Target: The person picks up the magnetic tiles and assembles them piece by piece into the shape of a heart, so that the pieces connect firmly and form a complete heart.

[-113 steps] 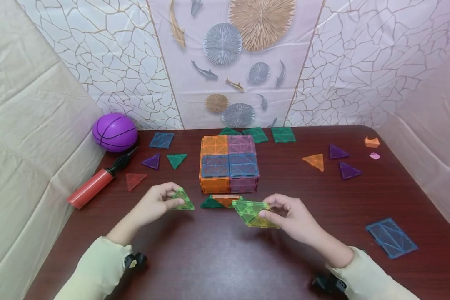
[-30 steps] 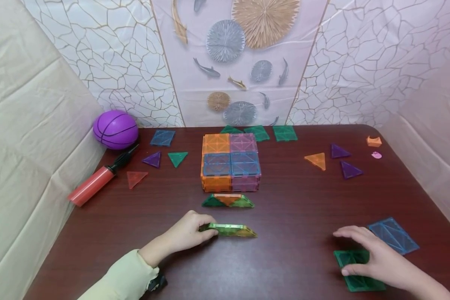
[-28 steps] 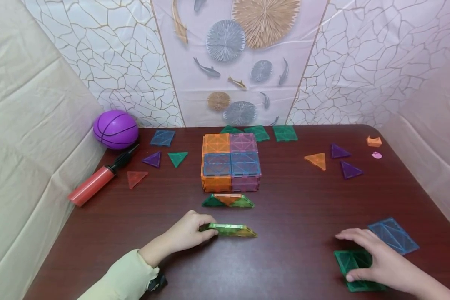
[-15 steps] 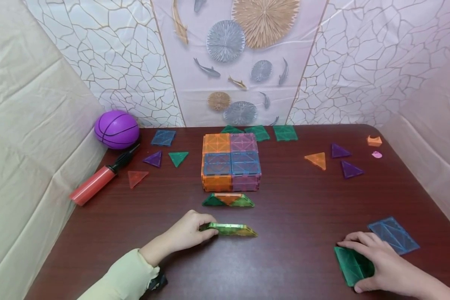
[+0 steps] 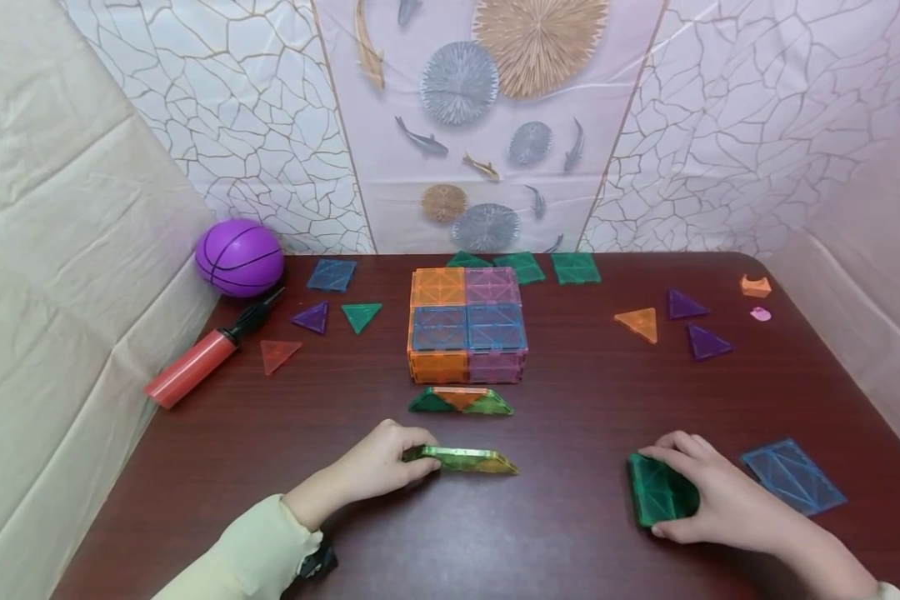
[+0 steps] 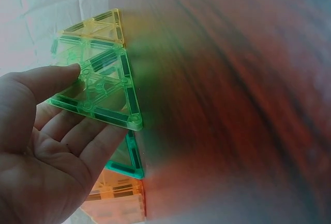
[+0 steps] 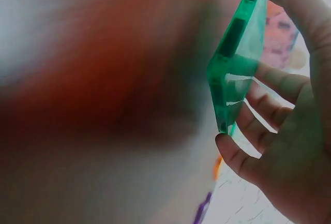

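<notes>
My left hand [image 5: 378, 467] holds the left end of a flat strip of light green and yellow triangle tiles [image 5: 465, 459] at the table's near middle. The left wrist view shows thumb and fingers pinching that strip [image 6: 98, 79]. My right hand [image 5: 708, 492] grips a dark green tile piece [image 5: 656, 490], tilted up off the table at the near right; the right wrist view shows it [image 7: 235, 63] held between thumb and fingers. A box of orange, pink and blue square tiles [image 5: 467, 325] stands at the centre, with a small green-and-orange triangle row [image 5: 460, 401] in front of it.
A purple ball [image 5: 239, 257] and a red pump [image 5: 195, 367] lie at the left. Loose triangles [image 5: 322, 318] sit left of the box; orange and purple ones [image 5: 671, 321] lie at the right. A blue tile [image 5: 792, 476] lies beside my right hand. Green squares [image 5: 547, 267] lie behind the box.
My right hand has closed round the dark green tile piece, tipped it up off the table and carried it left, away from the blue tile. My left hand has stayed still with the strip.
</notes>
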The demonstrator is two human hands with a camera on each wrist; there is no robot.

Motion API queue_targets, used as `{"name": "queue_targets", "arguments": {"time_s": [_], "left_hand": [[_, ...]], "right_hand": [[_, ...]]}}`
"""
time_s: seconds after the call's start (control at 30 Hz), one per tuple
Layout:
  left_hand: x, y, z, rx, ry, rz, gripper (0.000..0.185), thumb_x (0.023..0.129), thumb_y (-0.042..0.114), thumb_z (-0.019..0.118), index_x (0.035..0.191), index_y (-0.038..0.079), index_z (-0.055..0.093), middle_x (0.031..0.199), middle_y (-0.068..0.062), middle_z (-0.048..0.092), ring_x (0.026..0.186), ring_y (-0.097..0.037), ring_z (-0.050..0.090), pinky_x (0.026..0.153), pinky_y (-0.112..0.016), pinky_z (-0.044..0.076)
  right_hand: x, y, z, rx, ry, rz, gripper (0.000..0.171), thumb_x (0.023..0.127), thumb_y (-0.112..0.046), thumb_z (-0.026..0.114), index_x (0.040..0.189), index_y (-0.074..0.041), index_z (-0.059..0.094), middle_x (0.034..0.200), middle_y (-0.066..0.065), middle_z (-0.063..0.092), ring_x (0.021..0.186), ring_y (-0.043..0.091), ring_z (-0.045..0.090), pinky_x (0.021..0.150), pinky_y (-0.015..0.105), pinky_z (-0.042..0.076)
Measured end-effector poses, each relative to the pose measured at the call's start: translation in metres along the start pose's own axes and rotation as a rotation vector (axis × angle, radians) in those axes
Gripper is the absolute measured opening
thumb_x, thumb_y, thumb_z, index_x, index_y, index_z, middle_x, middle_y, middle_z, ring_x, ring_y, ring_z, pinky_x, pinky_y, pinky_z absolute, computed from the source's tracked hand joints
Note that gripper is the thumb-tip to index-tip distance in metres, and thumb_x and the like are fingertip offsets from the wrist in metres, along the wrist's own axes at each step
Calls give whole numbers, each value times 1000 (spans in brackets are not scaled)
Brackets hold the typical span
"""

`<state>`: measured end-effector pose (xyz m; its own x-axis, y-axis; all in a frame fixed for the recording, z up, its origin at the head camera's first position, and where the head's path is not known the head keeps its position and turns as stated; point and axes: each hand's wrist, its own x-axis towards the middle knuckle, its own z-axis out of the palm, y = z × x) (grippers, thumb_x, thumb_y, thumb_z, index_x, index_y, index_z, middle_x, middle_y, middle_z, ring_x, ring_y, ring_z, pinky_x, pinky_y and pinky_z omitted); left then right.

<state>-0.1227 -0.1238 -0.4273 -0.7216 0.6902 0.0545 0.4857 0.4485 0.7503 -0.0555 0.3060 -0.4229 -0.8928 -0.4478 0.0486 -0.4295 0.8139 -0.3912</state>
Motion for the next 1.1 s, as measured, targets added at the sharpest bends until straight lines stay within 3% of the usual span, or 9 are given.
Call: {"name": "queue_targets", "arguments": {"time_s": [0.17, 0.4, 0.73, 1.1], "left_hand": [[0, 1, -1, -2, -8, -3, 6, 89, 13, 69, 94, 15, 71, 82, 7, 70, 57, 3, 48, 60, -18, 45], [3, 1, 1, -9, -12, -7, 12, 90, 16, 68, 102, 16, 72, 89, 8, 71, 62, 3, 52, 63, -18, 47], [7, 4, 2, -26, -15, 25, 10, 91, 15, 68, 99, 14, 72, 82, 5, 70, 55, 5, 47, 55, -16, 43], [7, 4, 2, -14, -12, 35, 9, 90, 13, 68, 97, 13, 73, 88, 5, 72, 63, 4, 50, 60, -16, 45]], "right_hand": [[28, -19, 0, 109, 113, -34, 72, 64, -46, 88, 124, -18, 59, 112, -9, 47, 97, 7, 42, 67, 24, 48], [63, -43, 12, 220, 232, -53, 76, 63, -34, 91, 128, -14, 56, 114, -8, 51, 99, 6, 51, 80, 28, 51], [97, -81, 31, 316, 215, -38, 75, 64, -34, 90, 127, -10, 54, 116, -2, 52, 99, 12, 54, 82, 41, 52], [111, -92, 42, 338, 171, -36, 73, 66, -34, 88, 126, -8, 54, 115, 0, 51, 98, 13, 54, 81, 41, 52]]}}
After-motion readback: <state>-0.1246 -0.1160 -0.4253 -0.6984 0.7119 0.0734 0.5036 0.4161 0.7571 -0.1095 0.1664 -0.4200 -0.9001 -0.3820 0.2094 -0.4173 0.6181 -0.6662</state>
